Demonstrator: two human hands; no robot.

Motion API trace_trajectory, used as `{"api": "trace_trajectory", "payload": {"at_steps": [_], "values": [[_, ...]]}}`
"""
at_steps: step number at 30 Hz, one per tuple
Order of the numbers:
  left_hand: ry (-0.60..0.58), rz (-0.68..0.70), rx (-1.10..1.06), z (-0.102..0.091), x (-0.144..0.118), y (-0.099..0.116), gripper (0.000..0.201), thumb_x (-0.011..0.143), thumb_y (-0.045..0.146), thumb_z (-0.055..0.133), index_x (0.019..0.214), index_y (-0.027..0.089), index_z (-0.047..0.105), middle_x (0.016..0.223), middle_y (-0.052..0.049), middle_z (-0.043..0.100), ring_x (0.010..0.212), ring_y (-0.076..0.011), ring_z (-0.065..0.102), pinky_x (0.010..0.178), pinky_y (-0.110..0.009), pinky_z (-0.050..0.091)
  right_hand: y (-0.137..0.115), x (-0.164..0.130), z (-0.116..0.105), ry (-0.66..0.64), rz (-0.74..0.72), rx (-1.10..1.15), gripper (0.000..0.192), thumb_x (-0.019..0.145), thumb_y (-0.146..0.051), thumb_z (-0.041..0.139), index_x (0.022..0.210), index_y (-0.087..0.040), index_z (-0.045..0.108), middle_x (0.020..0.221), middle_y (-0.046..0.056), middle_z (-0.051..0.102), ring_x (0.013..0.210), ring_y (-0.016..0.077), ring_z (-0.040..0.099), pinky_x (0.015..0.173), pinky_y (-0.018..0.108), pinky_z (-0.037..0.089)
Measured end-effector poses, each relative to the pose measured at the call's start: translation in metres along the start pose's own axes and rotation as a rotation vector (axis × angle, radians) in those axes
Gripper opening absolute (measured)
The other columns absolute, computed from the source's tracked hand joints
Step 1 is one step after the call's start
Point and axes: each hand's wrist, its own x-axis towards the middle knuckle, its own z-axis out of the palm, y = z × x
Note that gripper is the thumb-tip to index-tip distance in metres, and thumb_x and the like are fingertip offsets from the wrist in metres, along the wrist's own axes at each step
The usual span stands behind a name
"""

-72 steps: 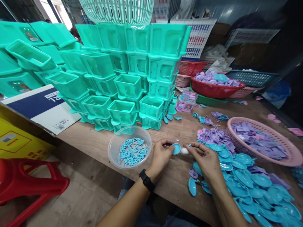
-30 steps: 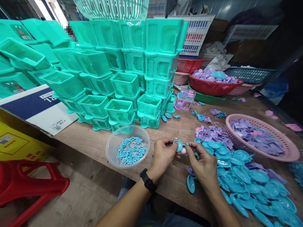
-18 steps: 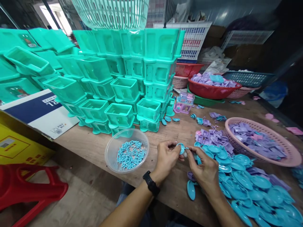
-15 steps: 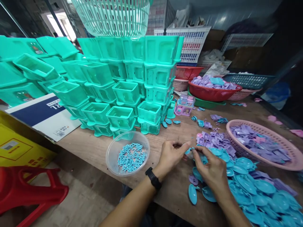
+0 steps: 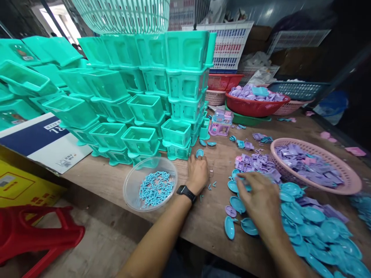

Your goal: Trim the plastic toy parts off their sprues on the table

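Far L: red plastic stool (image 5: 34, 235) on the floor, below the bench (image 5: 214, 224) edge. A yellow carton (image 5: 20, 181) and a blue-and-white box (image 5: 43, 141) sit at the bench's L end. Behind them, teal plastic tubs (image 5: 139, 100) are stacked several rows high, w/ a teal mesh basket (image 5: 124, 13) on top.

Center-L: clear round bowl (image 5: 150, 188) holding small blue clips (image 5: 155, 187), just beside your L wrist w/ its black watch (image 5: 186, 193).

Your L hand (image 5: 197, 172) is extended fwd, palm down on the bench, fingers (image 5: 195, 159) reaching a small blue disc (image 5: 199, 153) that lies just in front of the lowest tub. Whether the fingers grip it or only touch it: cannot tell, the fingertips cover its near edge.

Your R hand (image 5: 259, 197) rests over the near edge of the blue spoon-shaped parts pile (image 5: 307, 227), fingers curled onto one of them; motion blur, so grip state cannot be confirmed.

Beyond the R hand: loose purple parts (image 5: 255, 162) on the bench. Further R: pink basket (image 5: 348, 185) w/ more purple pcs. Rear: red basket (image 5: 255, 110), also filled w/ purple pcs.
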Motion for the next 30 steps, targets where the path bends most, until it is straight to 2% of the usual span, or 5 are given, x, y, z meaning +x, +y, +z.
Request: {"api": "trace_trajectory", "payload": {"at_steps": [6,13,20,25,30], "values": [[0.018,-0.071,-0.05,-0.01,-0.032,0.002,0.022,0.095,0.015,0.05,0.11,0.019,0.067,0.103,-0.011,0.073,0.109,-0.0282,0.063,0.094,-0.039,0.047,-0.047,-0.004,0.031,-0.419,0.0,-0.079,0.015,0.094,-0.019,0.06,0.098,-0.02,0.075,0.1,0.009,0.076,0.099,0.0283,0.067,0.08,0.038,0.04],[-0.063,-0.055,-0.17,-0.015,-0.012,0.0,0.037,0.089,0.015,0.061,0.126,0.016,0.063,0.127,-0.014,0.064,0.113,-0.0271,0.065,0.089,-0.034,0.051,-0.038,0.008,0.028,-0.535,-0.023,-0.121,0.023,0.092,-0.012,0.053,0.095,-0.017,0.076,0.097,0.012,0.077,0.093,0.0264,0.071,0.08,0.034,0.044],[0.084,-0.142,-0.444,-0.007,-0.017,0.001,0.011,0.088,0.011,0.058,0.091,0.016,0.067,0.092,-0.009,0.072,0.091,-0.0239,0.07,0.081,-0.033,0.052,-0.022,-0.003,0.03,-0.314,0.067,0.093,0.023,0.084,-0.021,0.052,0.082,-0.018,0.075,0.084,0.01,0.076,0.081,0.0256,0.071,0.072,0.033,0.045],[0.123,-0.307,-1.11,0.004,-0.026,0.005,0.024,0.081,0.007,0.058,0.103,0.017,0.064,0.081,0.0,0.068,0.064,-0.0138,0.067,0.061,-0.024,0.055,-0.029,-0.001,0.027,0.017,0.473,0.571,0.034,0.078,-0.051,0.063,0.079,-0.02,0.076,0.068,0.005,0.074,0.061,0.0208,0.064,0.059,0.03,0.046],[0.098,-0.247,-1.327,0.005,-0.035,0.01,0.021,0.083,0.024,0.064,0.096,0.013,0.077,0.082,-0.006,0.075,0.067,-0.0167,0.067,0.058,-0.025,0.056,-0.042,0.006,0.022,0.021,0.632,0.859,0.04,0.069,-0.055,0.073,0.082,-0.018,0.078,0.072,0.005,0.076,0.063,0.0204,0.066,0.059,0.03,0.05]]}}
